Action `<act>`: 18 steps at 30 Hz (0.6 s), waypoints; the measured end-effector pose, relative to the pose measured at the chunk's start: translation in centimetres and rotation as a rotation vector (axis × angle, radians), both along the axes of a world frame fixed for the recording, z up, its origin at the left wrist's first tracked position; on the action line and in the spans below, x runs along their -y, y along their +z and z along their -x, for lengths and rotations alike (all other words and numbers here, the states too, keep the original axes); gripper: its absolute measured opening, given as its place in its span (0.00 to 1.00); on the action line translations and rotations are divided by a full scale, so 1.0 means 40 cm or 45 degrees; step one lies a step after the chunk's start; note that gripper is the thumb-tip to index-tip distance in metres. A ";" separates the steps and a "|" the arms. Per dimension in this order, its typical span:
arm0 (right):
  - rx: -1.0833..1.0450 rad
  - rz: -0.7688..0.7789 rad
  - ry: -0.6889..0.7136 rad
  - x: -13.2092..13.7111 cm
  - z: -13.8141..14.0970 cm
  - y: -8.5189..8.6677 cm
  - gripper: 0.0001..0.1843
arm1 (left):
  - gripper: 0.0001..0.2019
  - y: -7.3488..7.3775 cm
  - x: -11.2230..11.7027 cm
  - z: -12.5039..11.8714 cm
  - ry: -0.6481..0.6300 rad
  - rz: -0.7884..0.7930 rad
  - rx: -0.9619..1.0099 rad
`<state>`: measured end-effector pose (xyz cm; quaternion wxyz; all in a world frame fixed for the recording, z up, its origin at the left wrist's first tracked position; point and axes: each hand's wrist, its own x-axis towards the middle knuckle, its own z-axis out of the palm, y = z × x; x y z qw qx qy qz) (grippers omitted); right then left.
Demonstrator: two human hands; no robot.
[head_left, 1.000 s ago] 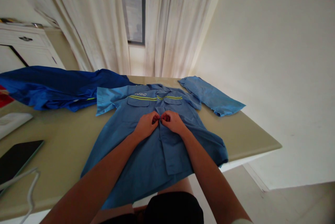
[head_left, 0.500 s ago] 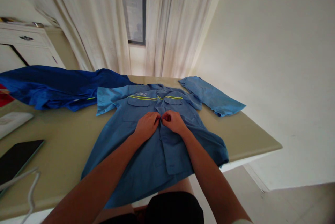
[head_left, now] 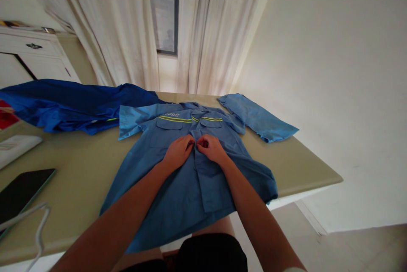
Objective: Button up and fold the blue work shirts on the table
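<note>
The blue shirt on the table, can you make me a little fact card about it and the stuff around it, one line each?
Shirt: blue, short-sleeved, lying front up on the table
Chest: yellow stripes, pale letters above them on the left, two pocket flaps
Left hand: fingertips pinched together at the shirt's front opening
Right hand: pinching there too, close beside the left
Left side: dark blue garment, flat black device, white cable
Right side: light blue cloth
Behind: pale curtains
</note>
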<state>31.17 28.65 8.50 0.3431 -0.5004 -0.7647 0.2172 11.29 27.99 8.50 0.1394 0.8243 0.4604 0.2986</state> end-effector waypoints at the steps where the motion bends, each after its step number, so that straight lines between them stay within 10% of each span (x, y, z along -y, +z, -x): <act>1: 0.004 -0.009 0.002 -0.001 -0.001 -0.001 0.04 | 0.06 -0.003 -0.006 0.002 -0.017 0.015 0.034; 18: 0.058 -0.091 0.024 0.008 0.016 0.005 0.05 | 0.08 0.008 -0.014 0.005 -0.014 0.246 0.335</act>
